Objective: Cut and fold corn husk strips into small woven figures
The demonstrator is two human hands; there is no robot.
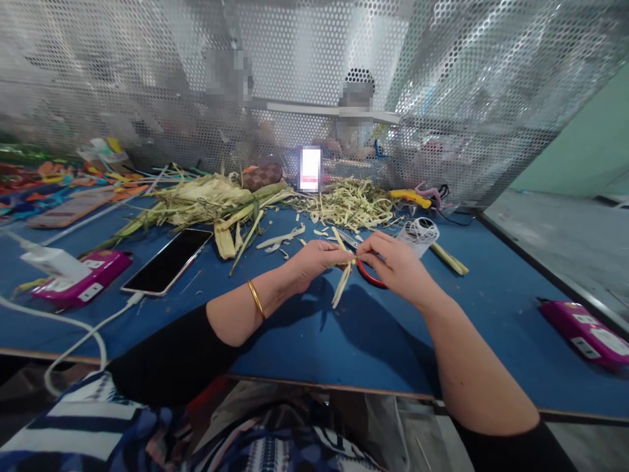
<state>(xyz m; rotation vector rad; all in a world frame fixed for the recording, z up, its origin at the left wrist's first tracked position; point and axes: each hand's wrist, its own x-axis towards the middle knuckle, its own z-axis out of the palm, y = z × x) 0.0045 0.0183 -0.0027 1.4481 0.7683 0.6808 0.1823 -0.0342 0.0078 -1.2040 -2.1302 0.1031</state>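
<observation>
Between my hands, above the blue table (295,347), is a small piece of pale corn husk strips (342,288) that cross and look knotted, with loose ends sticking up and hanging down. My left hand (314,262) pinches it from the left. From the right, my right hand (396,265) pinches the same piece, its fingertips close to the crossing point. Red-handled scissors (369,275) lie under and behind my right hand, partly hidden by it. Several cut husk scraps (281,238) are scattered just beyond my left hand.
Heaps of husk (206,200) and shredded strips (351,204) lie behind. A charging phone (170,262) and a purple power strip (81,278) sit left; another purple power strip (584,331) lies right. A white mesh roll (419,235) stands near my right hand. A perforated screen (295,59) rises behind.
</observation>
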